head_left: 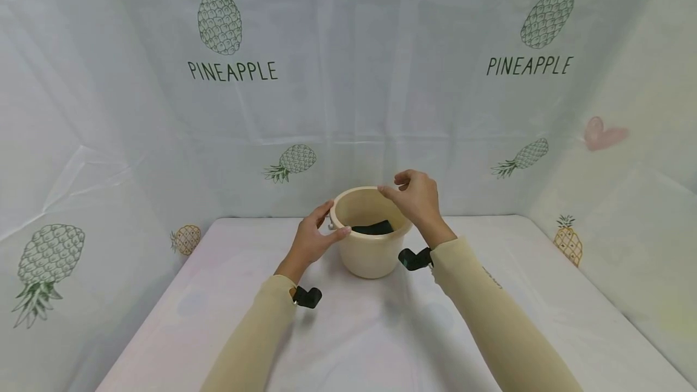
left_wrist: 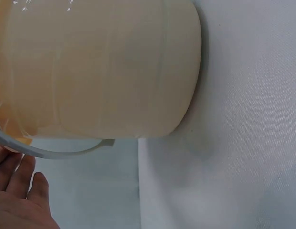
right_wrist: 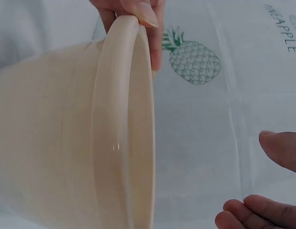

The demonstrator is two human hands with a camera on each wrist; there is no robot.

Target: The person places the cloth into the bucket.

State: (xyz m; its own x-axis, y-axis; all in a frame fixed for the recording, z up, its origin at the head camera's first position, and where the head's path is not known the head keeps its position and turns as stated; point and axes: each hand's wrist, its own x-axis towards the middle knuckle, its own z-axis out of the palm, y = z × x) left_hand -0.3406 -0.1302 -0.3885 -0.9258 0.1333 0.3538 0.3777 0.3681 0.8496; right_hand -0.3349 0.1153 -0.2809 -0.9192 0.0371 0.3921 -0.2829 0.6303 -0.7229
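A cream plastic bucket [head_left: 370,258] stands upright on the table with its mouth up. Inside it lies a dark, nearly black piece [head_left: 374,228]; its kind cannot be told. My left hand [head_left: 309,242] holds the bucket's left rim, thumb on the front edge and fingers round the side. In the left wrist view, a grey bail handle [left_wrist: 67,154] hangs beside the fingers. Over the bucket's right rim is my right hand [head_left: 420,199], its fingers loosely bent. The right wrist view shows its thumb [right_wrist: 281,149] and fingers apart, with nothing between them.
A pale cloth covers the table [head_left: 348,343]. White sheeting with pineapple prints [head_left: 220,24] hangs behind and at both sides, close behind the bucket. Each wrist carries a small black camera mount [head_left: 415,258].
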